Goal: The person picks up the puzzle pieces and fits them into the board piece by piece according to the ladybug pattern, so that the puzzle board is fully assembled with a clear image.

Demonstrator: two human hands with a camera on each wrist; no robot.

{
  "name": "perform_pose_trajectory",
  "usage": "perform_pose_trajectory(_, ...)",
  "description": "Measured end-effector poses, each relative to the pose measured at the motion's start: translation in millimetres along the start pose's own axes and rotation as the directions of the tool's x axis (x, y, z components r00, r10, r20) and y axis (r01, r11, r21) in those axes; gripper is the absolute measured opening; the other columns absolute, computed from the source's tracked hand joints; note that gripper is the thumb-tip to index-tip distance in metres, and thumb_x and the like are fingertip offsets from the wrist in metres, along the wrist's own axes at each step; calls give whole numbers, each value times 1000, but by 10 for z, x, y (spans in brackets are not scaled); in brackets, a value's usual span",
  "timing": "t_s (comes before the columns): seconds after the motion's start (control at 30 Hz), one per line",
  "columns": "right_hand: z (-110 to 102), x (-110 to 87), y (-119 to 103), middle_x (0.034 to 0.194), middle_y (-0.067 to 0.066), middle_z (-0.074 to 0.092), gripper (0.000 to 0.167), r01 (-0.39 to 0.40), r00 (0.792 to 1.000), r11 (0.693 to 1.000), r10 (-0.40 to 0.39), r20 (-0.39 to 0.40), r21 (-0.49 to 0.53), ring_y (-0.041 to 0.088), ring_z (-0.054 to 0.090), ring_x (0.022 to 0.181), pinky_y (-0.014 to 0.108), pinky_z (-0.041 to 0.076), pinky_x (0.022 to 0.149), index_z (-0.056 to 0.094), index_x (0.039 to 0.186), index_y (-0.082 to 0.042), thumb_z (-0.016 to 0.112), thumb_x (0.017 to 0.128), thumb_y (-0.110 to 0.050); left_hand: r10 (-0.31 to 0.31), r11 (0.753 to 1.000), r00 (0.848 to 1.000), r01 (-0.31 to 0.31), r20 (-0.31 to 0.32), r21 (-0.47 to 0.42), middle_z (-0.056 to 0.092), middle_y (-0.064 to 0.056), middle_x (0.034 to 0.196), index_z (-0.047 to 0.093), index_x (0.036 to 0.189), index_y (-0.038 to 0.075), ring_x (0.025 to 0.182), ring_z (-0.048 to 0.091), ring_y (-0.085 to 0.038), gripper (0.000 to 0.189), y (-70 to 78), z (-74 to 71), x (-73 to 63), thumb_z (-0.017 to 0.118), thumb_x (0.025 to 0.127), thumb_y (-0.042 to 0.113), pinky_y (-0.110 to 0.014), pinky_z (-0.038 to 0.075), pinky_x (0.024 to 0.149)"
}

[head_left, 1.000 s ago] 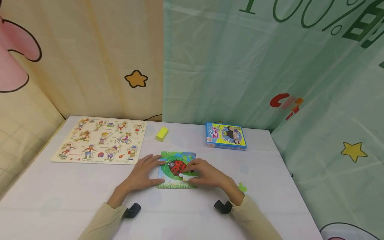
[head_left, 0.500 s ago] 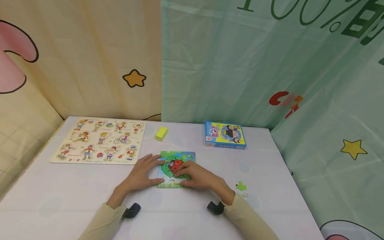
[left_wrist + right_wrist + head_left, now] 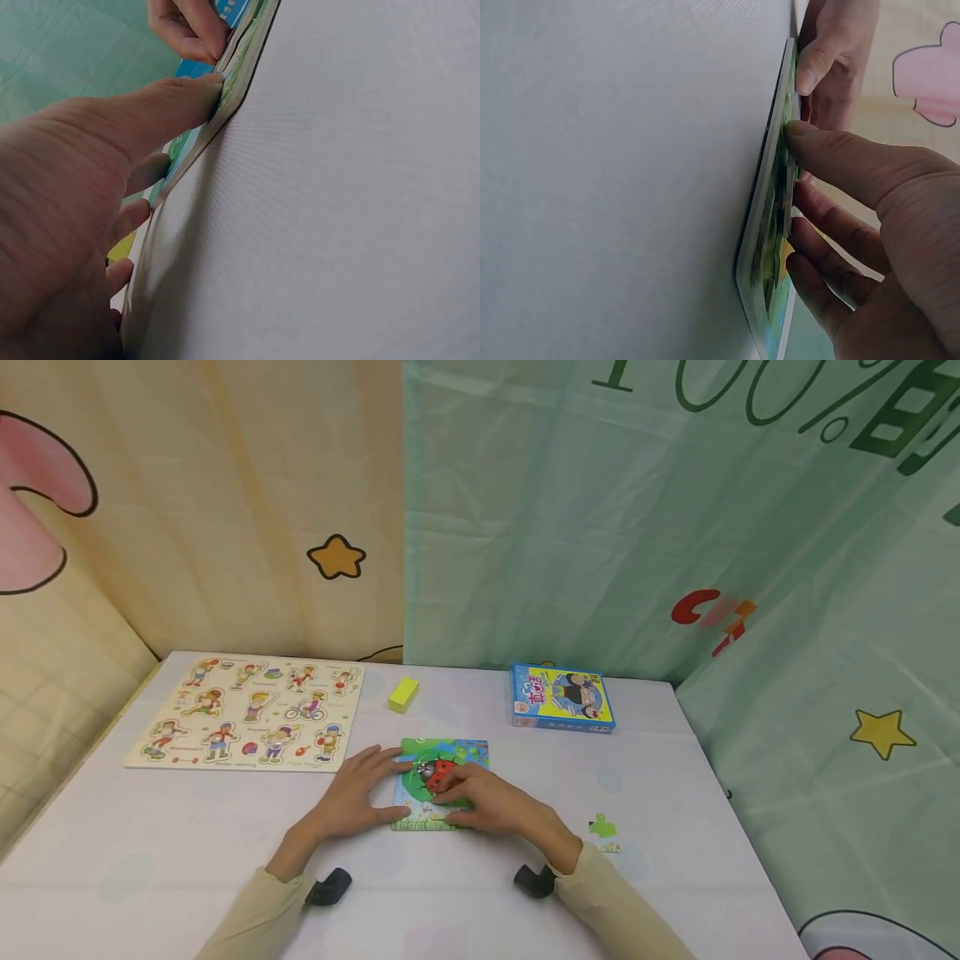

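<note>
A ladybug jigsaw puzzle (image 3: 422, 789) in a shallow square tray lies on the white table. My left hand (image 3: 356, 797) has its fingers spread along the tray's left side, with the thumb and fingertips resting on its edge. Over the lower right part of the picture, my right hand (image 3: 487, 802) pinches a puzzle piece (image 3: 789, 199) between thumb and fingers. In the right wrist view this piece sits slightly raised and close over the tray. The hand hides most of it in the head view. Loose puzzle pieces (image 3: 603, 828), one of them green, lie right of the right wrist.
A wooden board with children's sports figures (image 3: 247, 714) lies at the back left. Near it stands a yellow block (image 3: 403, 694). A blue and yellow box (image 3: 564, 697) rests at the back right. Printed curtains (image 3: 525, 527) hang behind the table (image 3: 420, 902).
My right hand has moved left and down over the puzzle with the puzzle piece, uncovering the loose pieces beside its wrist. My left hand stays in place.
</note>
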State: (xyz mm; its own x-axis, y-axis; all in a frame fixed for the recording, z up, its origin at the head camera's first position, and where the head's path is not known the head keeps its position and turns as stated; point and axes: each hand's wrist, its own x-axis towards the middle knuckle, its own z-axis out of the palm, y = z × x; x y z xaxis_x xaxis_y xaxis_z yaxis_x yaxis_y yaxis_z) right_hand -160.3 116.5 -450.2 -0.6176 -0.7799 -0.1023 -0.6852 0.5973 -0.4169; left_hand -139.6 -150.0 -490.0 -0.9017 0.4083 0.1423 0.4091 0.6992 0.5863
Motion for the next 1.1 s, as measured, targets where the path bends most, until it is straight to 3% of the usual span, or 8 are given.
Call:
perform_pose_trajectory(0.73,19,-7,-21,129,-5,64,32,14,1000,999,-15,-13,-30,12,53,122,28,46,109,72,125,-20,71,94,-29,12,1000,1000,-12,-10,-4,46,-10,154,60,137,20,146,28,-45,63,-7,-5,-8,79,82,45,-65,21,118)
perform_pose_trajectory(1.1,11,-13,-36,129,-6,64,31,3,1000,999,-3,-14,-48,12,54,122,29,46,109,73,124,-21,71,94,-29,-26,998,999,27,-27,49,46,-9,154,61,136,20,147,29,-42,62,70,31,9,78,82,44,-62,20,119)
